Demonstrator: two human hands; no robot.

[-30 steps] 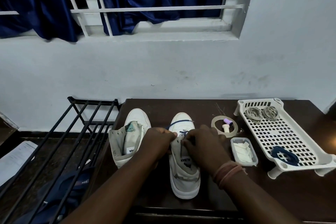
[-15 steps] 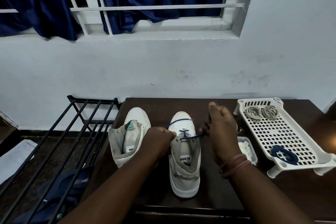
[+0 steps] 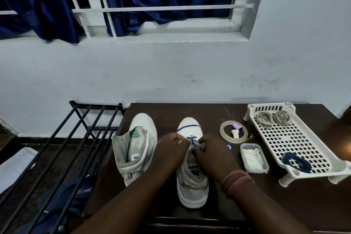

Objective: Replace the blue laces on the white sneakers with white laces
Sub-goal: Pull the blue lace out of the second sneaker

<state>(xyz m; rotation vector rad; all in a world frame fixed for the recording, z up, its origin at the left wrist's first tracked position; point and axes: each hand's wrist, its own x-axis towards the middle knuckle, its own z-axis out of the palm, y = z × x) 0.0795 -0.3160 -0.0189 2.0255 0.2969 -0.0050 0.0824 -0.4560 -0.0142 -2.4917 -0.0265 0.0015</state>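
Observation:
Two white high-top sneakers stand on the dark table. The left sneaker (image 3: 137, 146) has no lace in it. The right sneaker (image 3: 191, 182) still carries a blue lace (image 3: 188, 127) across its toe end. My left hand (image 3: 171, 153) grips the right sneaker's left eyelet flap. My right hand (image 3: 212, 156) pinches the blue lace at the eyelets by the tongue. A coiled blue lace (image 3: 296, 161) lies at the near end of the white perforated tray (image 3: 296, 138), and two coiled whitish laces (image 3: 272, 117) lie at its far end.
Between the right sneaker and the tray lie a tape roll (image 3: 234, 132) with a small purple-capped item (image 3: 237, 126) and a clear box (image 3: 254, 157) of white material. A black metal rack (image 3: 62, 150) stands left of the table. The wall is close behind.
My right hand had pulled the blue lace up and to the right; it has now come back down to the eyelets. My left hand has stayed on the sneaker.

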